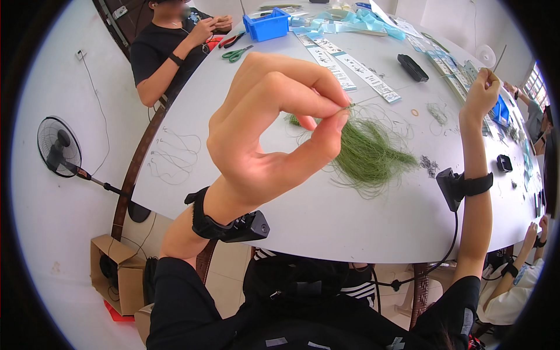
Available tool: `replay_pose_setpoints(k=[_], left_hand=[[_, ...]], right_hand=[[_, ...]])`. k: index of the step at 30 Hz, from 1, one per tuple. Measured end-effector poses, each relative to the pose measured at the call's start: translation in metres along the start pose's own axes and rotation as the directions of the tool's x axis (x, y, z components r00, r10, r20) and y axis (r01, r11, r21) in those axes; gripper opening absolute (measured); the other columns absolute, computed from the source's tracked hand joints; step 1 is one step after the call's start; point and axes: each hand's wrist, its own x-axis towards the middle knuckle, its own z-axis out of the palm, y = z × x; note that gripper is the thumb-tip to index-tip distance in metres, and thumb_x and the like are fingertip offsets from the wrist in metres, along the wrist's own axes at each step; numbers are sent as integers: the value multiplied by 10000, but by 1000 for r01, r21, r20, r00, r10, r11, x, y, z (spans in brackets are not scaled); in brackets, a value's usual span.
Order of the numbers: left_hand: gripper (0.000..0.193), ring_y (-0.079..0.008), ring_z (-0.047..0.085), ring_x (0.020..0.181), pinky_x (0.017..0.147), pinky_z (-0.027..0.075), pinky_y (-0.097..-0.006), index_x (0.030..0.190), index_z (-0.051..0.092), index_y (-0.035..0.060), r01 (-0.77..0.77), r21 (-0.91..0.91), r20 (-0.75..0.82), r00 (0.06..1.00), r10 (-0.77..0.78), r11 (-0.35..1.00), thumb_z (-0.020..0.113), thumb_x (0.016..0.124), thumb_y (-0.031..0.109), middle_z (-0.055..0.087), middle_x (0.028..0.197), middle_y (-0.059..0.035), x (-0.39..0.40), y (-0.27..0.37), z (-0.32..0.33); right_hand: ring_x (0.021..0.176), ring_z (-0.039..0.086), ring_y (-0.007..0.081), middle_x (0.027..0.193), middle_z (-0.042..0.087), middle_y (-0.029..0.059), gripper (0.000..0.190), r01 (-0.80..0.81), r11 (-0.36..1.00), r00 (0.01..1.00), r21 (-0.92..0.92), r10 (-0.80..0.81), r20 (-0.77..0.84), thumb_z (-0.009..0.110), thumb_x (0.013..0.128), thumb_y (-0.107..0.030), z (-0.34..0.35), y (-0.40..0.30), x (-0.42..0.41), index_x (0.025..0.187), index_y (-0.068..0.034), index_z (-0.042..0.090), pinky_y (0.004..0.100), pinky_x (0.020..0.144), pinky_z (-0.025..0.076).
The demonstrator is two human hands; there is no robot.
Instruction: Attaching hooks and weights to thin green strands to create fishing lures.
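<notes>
My left hand (275,122) is raised close to the camera, with thumb and index fingertip pinched on the end of a thin line, where a tiny dark green knot (351,105) shows. Behind those fingers a loose bundle of green thin line (372,153) lies on the white table. My right hand (481,94) is held up farther out to the right, fingers bent together at the tips. A faint strand runs from the left fingertips towards it; what sits in the right fingers is too small to tell. Both wrists wear black straps with small camera units.
Printed card strips (350,65), green-handled scissors (236,54), pliers (231,40) and a blue bin (267,24) lie at the back. A black tray (412,68), small hooks (428,165) and tied lines (175,153) are around. Other people sit at the left and right.
</notes>
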Motion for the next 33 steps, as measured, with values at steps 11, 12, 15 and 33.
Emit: replay_pose_setpoints(k=[11, 12, 15, 33], left_hand=[[170, -146, 519, 721, 637, 455, -268, 796, 496, -7, 120, 6, 11, 993, -120, 993, 622, 711, -83, 568, 866, -139, -1, 5, 0], [170, -146, 519, 721, 637, 455, -268, 796, 496, -7, 120, 6, 11, 993, -120, 993, 622, 711, -83, 568, 866, -139, -1, 5, -1], [165, -147, 518, 730, 650, 451, -268, 793, 499, -1, 123, 17, 6, 992, -123, 992, 626, 717, -74, 571, 891, -145, -1, 4, -2], [135, -177, 546, 831, 691, 446, -274, 795, 612, 0, 421, -413, 313, 898, -309, 808, 714, 711, 25, 576, 905, -131, 6, 3, 1]], right_hand=[[702, 495, 118, 841, 556, 53, 197, 6, 1000, 1000, 24, -6, -8, 557, 858, -186, 1, -1, 0, 925, -2, 569, 251, 640, 411], [701, 496, 117, 842, 559, 53, 197, 5, 1000, 1000, 26, -5, -10, 559, 857, -186, 2, -1, 0, 926, -2, 570, 249, 639, 411], [696, 496, 114, 839, 564, 50, 202, -4, 1000, 1000, 24, 4, -2, 560, 858, -193, 2, -1, 0, 922, -2, 574, 244, 639, 411], [720, 453, 148, 754, 509, 71, 136, -98, 783, 148, 614, -599, 787, 644, 770, -119, -43, -158, -71, 742, -5, 574, 247, 620, 363]])
